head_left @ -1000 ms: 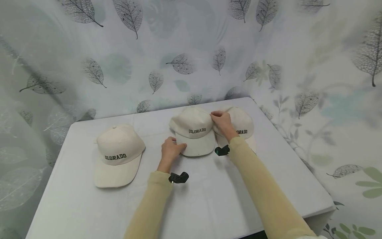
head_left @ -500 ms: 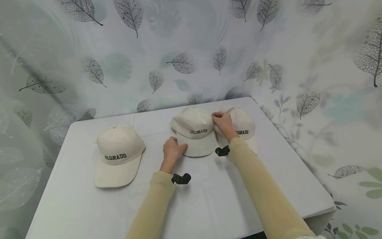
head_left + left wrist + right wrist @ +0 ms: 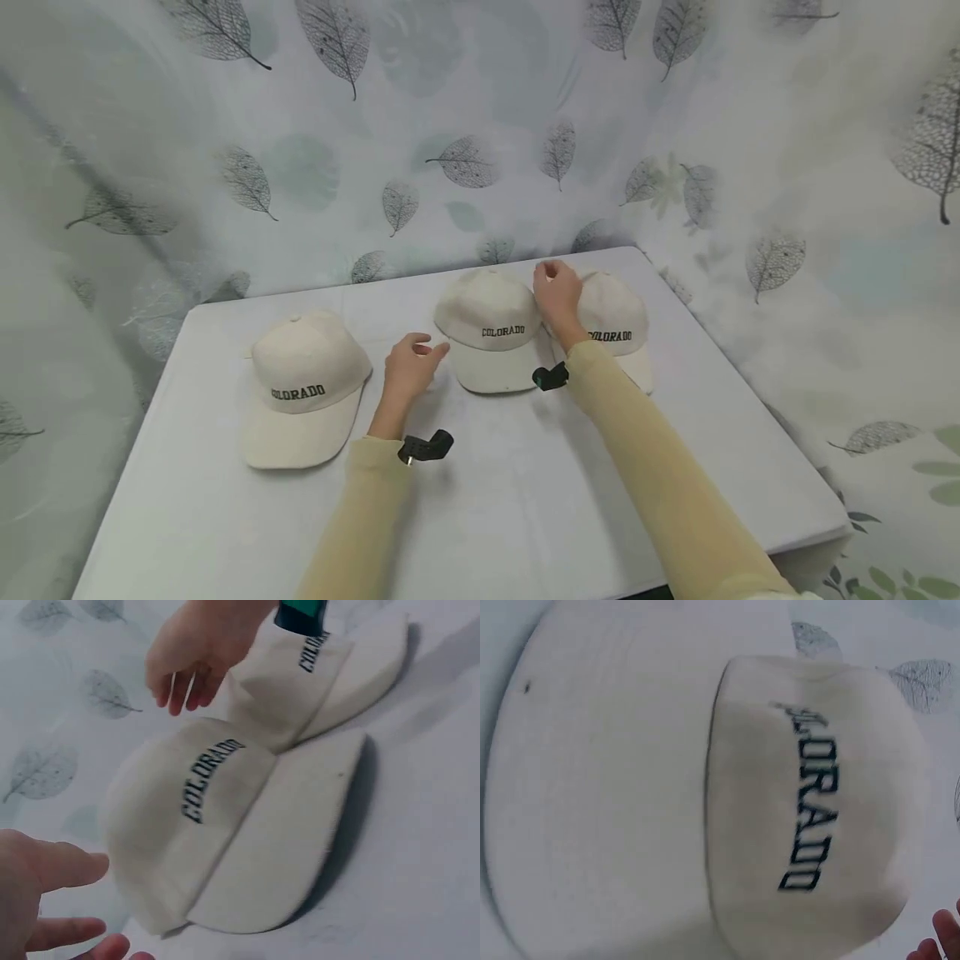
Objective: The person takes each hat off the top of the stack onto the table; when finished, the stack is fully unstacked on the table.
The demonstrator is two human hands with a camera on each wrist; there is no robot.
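The middle cream baseball cap [image 3: 491, 364], marked COLORADO in dark letters, lies brim toward me. Beside the left end of its brim is my left hand [image 3: 409, 369], thumb and fingers apart; the left wrist view shows a gap between them and the cap. My right hand [image 3: 558, 298] hovers over the place where the middle cap meets the right baseball cap [image 3: 617, 312], covering part of that cap. Its fingers hang loosely bent with nothing between them. A further cream baseball cap [image 3: 306, 358] sits at the left, away from both hands.
All the caps rest on a white-covered table [image 3: 480, 508]. A leaf-patterned curtain [image 3: 420, 108] hangs behind it and along the sides. Each wrist carries a small black camera [image 3: 426, 447].
My left hand has let go of the middle cap's brim and moved left. My right hand has released that cap's edge and lifted slightly. The caps stay nearly in place.
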